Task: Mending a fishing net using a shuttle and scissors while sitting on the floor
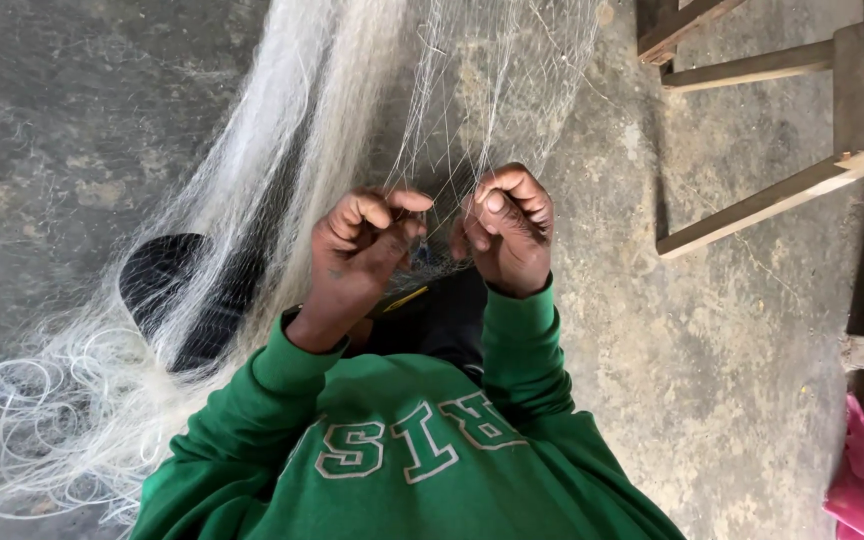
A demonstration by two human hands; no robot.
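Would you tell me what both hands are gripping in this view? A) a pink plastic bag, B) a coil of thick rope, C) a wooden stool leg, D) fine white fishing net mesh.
D: the left hand and the right hand are both closed on the thin strands of the white net, which stretches upward from the fingers.

There is one view only, from a camera on the person's head, tipped steeply down over the green sweatshirt [402, 450]. It sits close: chest and sleeves fill the bottom edge. Beyond the sweatshirt lies concrete floor [712, 330]; up and right of it, wooden rails [752, 210] cut the corner.
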